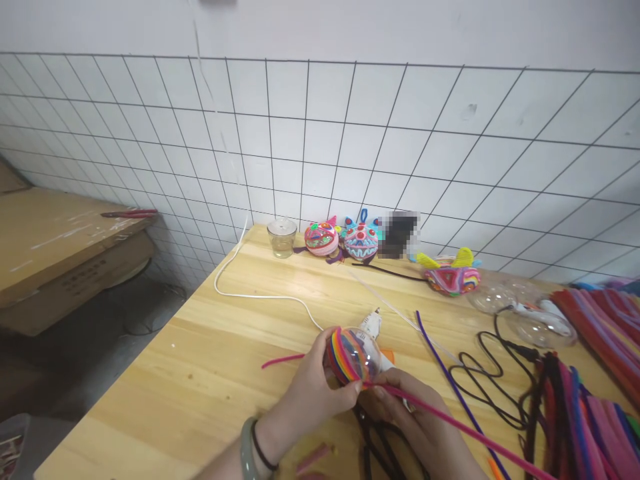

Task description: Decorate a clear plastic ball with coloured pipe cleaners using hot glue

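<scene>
My left hand (317, 383) is closed around a clear plastic ball (369, 352), with its thumb at the lower edge. Rainbow bands of fuzzy pipe cleaner (340, 357) cover the ball's left part, while its right part is bare and see-through. Pinched in my right hand (423, 417) is a long pink pipe cleaner (470, 430), which meets the ball at its underside and trails to the lower right. A pink end sticks out left of my left hand. Just behind the ball lies a white glue gun (371, 325), partly hidden. Black-handled scissors (380, 443) lie beneath my hands.
Along the wall stand a glass (282, 239) and finished fuzzy ornaments, one pink (321, 240), one blue (361, 241), one with yellow ears (453, 277). Clear plastic shells (543, 328), a tangled black cable (480, 373) and pipe cleaner bundles (587, 420) crowd the right. A white cord (260, 296) crosses the left.
</scene>
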Action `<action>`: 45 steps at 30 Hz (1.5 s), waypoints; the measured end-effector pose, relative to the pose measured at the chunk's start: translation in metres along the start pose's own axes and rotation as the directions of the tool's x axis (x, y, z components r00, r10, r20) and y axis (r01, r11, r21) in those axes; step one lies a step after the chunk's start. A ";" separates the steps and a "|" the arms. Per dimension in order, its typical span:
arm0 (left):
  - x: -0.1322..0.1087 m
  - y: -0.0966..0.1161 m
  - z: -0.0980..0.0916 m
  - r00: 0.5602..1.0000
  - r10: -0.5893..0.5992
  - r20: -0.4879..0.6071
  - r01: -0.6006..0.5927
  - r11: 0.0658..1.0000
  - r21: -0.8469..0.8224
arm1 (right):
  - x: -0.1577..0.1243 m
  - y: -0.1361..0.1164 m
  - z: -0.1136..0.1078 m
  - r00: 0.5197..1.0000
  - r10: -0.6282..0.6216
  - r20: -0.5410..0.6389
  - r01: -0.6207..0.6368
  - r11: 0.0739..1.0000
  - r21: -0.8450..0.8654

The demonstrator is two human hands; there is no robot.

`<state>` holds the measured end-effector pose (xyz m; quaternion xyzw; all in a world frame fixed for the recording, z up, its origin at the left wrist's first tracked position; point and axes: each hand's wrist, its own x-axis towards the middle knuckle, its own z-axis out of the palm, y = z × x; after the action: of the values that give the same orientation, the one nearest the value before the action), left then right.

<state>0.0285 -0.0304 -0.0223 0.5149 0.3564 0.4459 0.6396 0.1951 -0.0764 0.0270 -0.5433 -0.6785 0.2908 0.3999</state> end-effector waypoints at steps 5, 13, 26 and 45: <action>0.000 0.000 -0.001 1.000 0.031 0.003 -0.031 0.999 0.019 | -0.002 0.005 0.000 1.000 0.027 0.007 -0.027 1.000 -0.012; -0.002 0.010 0.002 0.999 0.038 0.034 -0.037 0.999 -0.022 | -0.003 0.013 0.000 0.998 -0.066 -0.011 0.065 0.992 -0.106; -0.003 0.014 0.000 0.996 0.015 0.086 0.002 0.982 -0.189 | 0.010 -0.010 -0.015 0.976 -0.203 -0.077 0.180 0.954 -0.241; -0.004 0.031 -0.005 0.983 0.048 0.174 0.008 0.952 -0.307 | 0.041 -0.033 -0.029 0.902 -0.381 0.204 0.423 0.875 -0.234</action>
<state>0.0164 -0.0304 0.0068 0.4512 0.2184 0.4540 0.7366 0.1994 -0.0457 0.0785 -0.4163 -0.8385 0.1453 0.3203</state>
